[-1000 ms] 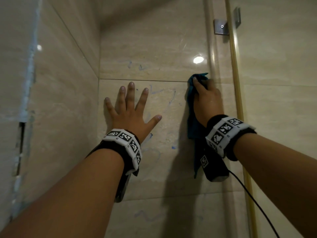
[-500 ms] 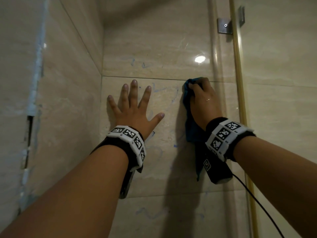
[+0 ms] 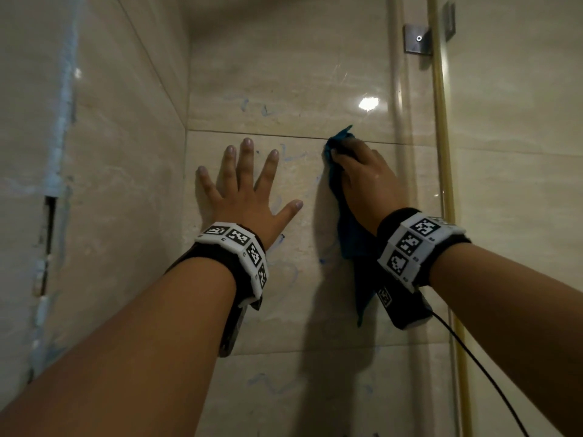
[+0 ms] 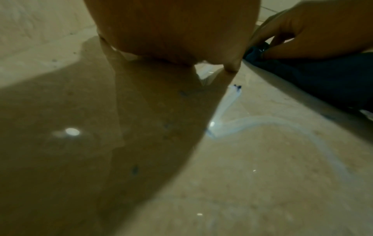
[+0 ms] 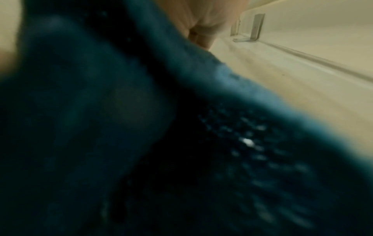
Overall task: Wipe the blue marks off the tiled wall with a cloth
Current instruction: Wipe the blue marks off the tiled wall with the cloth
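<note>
right hand [image 3: 366, 181] gripping cloth [image 3: 350, 234], scrubbing at the grout line | left hand [image 3: 249, 197] bracing flat, fingers spread, holding nothing | advice: pressing firmly, working left onto blue marks [image 3: 291, 156]

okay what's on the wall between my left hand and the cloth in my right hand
Bare beige tile carrying faint blue marks, seen in the head view between the left hand, spread flat, and the cloth that the right hand grips.
</note>
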Available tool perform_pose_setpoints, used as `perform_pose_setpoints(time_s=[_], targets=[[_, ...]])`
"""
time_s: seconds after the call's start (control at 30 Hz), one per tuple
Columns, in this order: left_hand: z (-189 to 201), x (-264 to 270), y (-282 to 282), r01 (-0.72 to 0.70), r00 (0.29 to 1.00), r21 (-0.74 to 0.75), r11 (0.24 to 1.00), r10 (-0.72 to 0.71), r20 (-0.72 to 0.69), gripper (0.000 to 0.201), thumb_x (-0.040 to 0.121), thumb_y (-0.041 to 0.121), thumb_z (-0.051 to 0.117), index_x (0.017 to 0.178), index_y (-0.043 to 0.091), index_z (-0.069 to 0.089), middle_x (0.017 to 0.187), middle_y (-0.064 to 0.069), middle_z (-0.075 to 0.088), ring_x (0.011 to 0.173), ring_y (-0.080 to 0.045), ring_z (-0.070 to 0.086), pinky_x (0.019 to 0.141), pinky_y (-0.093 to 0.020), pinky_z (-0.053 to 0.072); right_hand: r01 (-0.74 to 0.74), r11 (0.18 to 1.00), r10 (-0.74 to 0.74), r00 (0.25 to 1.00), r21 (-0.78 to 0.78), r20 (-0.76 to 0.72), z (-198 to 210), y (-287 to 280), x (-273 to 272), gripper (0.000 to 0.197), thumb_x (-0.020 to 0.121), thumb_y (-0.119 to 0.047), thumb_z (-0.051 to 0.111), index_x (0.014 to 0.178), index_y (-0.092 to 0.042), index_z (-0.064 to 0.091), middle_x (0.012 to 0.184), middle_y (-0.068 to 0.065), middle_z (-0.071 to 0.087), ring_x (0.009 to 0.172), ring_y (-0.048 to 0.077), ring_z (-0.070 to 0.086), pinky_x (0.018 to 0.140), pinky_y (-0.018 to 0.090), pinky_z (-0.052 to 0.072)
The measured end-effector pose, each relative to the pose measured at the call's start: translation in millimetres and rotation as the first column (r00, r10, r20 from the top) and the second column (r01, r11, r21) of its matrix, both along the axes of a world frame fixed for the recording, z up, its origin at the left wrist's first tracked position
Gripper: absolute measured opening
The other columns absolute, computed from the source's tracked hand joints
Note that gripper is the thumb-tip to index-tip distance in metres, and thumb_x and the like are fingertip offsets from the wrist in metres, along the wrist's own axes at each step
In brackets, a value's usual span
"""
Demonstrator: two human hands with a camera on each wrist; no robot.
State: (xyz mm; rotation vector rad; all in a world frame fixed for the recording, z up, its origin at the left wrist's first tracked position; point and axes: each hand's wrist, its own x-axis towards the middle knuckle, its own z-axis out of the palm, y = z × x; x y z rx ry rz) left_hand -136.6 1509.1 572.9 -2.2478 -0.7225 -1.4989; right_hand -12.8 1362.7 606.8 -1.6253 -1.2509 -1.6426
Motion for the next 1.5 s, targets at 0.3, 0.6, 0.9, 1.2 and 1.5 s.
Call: perform_pose_setpoints(time_s=[0.3, 0.6, 0.9, 1.2, 1.5], targets=[[-1, 0, -1, -0.007, 1.0, 0.003, 1.0, 0.007, 0.006, 0.086, 0.082, 0.079, 0.017, 0.146, 0.037, -0.023, 0.155, -0.001, -0.031, 0.144, -0.027, -0.023, 0.112, -0.063, -0.009, 0.022, 0.992, -0.026, 0.999, -0.126, -0.033, -1, 8, -16, 0.047, 0.096, -0.006, 0.045, 0.142, -0.017, 0.043, 0.148, 0.005, 0.041, 0.109, 0.035, 0.047, 0.091, 0.04, 0.042], [-1, 1, -1, -0.004, 1.0, 0.002, 1.0, 0.004, 0.009, 0.086, 0.083, 0.078, 0.017, 0.146, 0.036, -0.023, 0.155, -0.001, -0.032, 0.143, -0.027, -0.024, 0.111, -0.063, -0.01, 0.13, 0.984, -0.156, 0.96, -0.123, -0.232, 15, 11, -20, 0.055, 0.1, -0.011, 0.033, 0.151, -0.025, 0.018, 0.159, -0.001, 0.015, 0.122, 0.035, 0.035, 0.103, 0.036, 0.031], [-1, 1, -2, -0.01, 1.0, -0.003, 1.0, 0.01, 0.004, 0.085, 0.083, 0.077, 0.016, 0.146, 0.036, -0.024, 0.154, -0.001, -0.032, 0.143, -0.027, -0.024, 0.111, -0.063, -0.009, 0.049, 0.987, -0.072, 0.987, -0.156, -0.143, -7, 5, -16, 0.048, 0.101, -0.014, 0.035, 0.147, -0.029, 0.031, 0.155, -0.008, 0.025, 0.115, 0.028, 0.037, 0.095, 0.031, 0.033], [-3, 1, -3, 0.009, 1.0, -0.008, 1.0, -0.009, 0.002, 0.085, 0.084, 0.077, 0.017, 0.147, 0.036, -0.023, 0.154, -0.001, -0.032, 0.143, -0.028, -0.025, 0.111, -0.063, -0.01, 0.083, 0.996, -0.086, 0.959, -0.021, -0.271, -6, -1, -10, 0.053, 0.098, -0.006, 0.033, 0.148, -0.022, 0.027, 0.157, -0.001, 0.023, 0.122, 0.032, 0.035, 0.099, 0.032, 0.029], [-2, 1, -2, 0.005, 1.0, -0.022, 1.0, -0.006, -0.013, 0.085, 0.084, 0.078, 0.016, 0.145, 0.036, -0.026, 0.153, 0.0, -0.034, 0.143, -0.027, -0.026, 0.111, -0.063, -0.01, 0.117, 0.987, -0.14, 0.963, -0.113, -0.23, -15, -6, -10, 0.053, 0.101, -0.015, 0.032, 0.15, -0.031, 0.019, 0.158, -0.008, 0.016, 0.118, 0.03, 0.035, 0.095, 0.035, 0.036]])
